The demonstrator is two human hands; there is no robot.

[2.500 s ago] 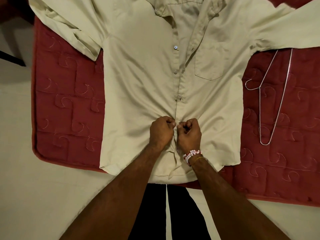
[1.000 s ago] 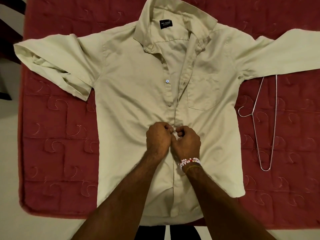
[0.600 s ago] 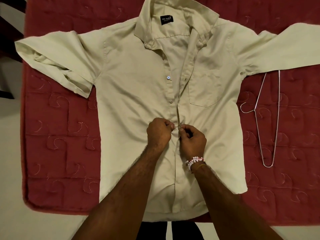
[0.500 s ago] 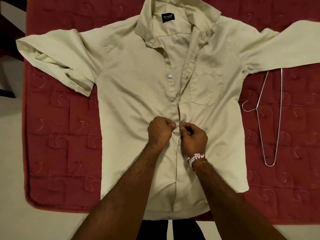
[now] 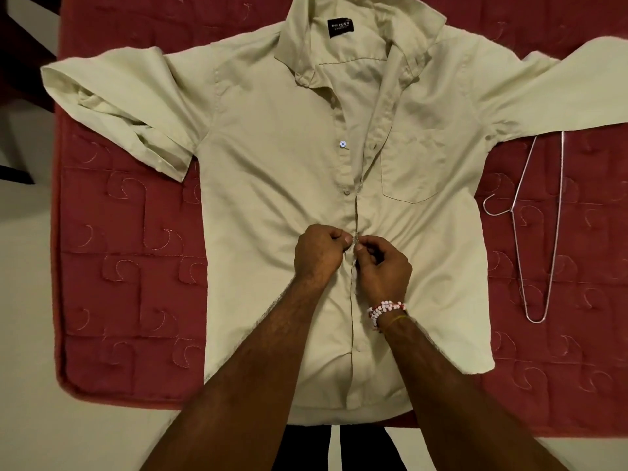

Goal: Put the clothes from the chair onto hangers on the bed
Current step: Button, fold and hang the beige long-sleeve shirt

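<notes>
Shirt lies flat and front up on the red bed. The left hand and right hand each pinch its front edges at a middle button. The top buttons look open. The hanger waits just beside it, not in yet. The bed's edge is near, with bare bed on the left.

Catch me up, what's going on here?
A person is working on a pale shirt spread front-up on the red bed. The left hand and right hand each pinch the shirt's front edges together at mid-height, apparently at a button; fastening or undoing, I cannot tell. The collar end is open. A wire hanger lies on the bed beside the shirt, partly under a sleeve, not yet in it.
</notes>
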